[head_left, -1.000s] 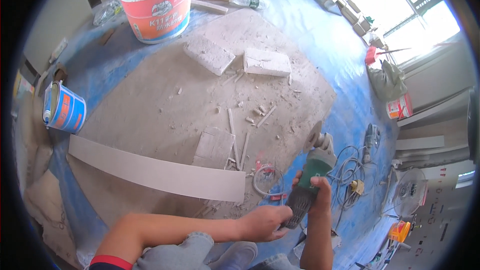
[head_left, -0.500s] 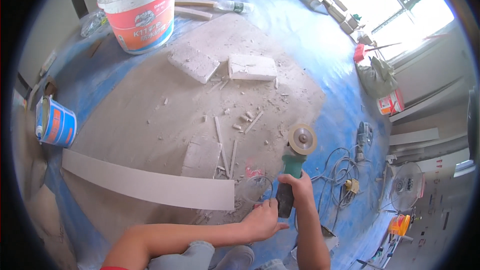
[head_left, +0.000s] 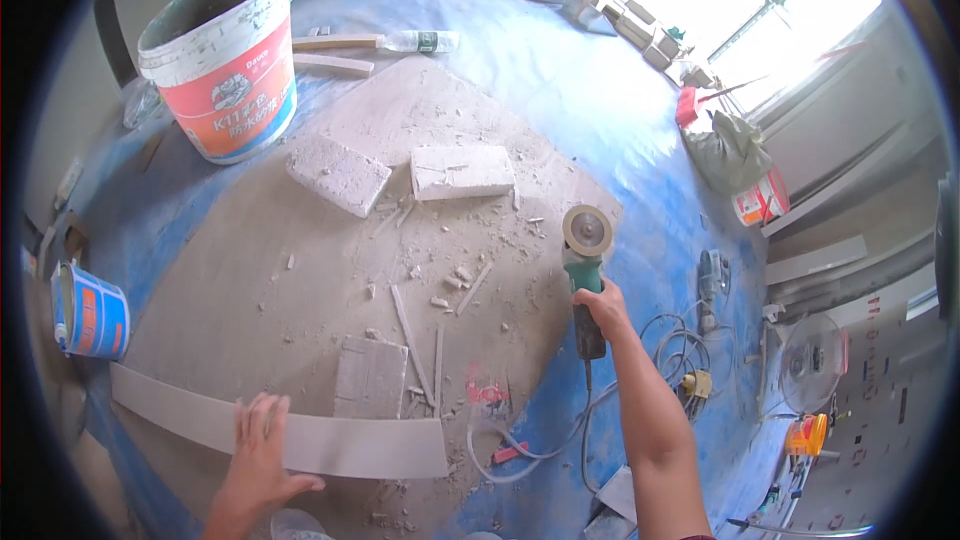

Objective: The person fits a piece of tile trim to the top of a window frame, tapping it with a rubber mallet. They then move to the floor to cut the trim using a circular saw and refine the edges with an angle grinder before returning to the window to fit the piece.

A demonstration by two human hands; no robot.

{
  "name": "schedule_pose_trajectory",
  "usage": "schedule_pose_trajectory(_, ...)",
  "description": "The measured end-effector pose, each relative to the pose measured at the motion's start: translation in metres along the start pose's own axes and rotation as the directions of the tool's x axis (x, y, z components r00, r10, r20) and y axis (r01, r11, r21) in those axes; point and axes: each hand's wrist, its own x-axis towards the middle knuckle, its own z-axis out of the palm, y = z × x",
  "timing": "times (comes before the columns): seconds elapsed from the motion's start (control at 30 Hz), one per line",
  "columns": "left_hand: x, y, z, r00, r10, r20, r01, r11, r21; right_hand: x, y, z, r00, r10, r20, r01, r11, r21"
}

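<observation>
My right hand is closed round the green and black body of an angle grinder. The grinder's round disc points away from me, and its cord hangs from the near end. A long pale tile strip lies across the dusty board at the near left. Over the strip's middle is my left hand, thumb out to the side and fingers apart, with nothing in it. Whether its fingertips touch the strip I cannot tell.
White blocks and broken slivers lie on the dusty board. A large bucket stands far left, a blue can nearer. Coiled cords and a power tool rest on blue sheeting at right.
My left hand has left the grinder's rear end and moved left over the tile strip. My right hand has carried the grinder farther away from me. The whole view has shifted.
</observation>
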Motion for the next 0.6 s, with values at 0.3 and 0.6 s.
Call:
schedule_pose_trajectory(0.3,0.001,-0.047,0.016,0.996,-0.012,0.085,-0.012,0.963,0.27,0.041,0.022,0.015,0.969,-0.23,-0.093,0.191,0.93,-0.314)
schedule_pose_trajectory(0.6,-0.008,-0.072,0.039,0.998,0.033,0.054,-0.045,0.971,0.235,0.017,0.003,0.027,0.986,-0.148,-0.08,0.091,0.865,-0.493)
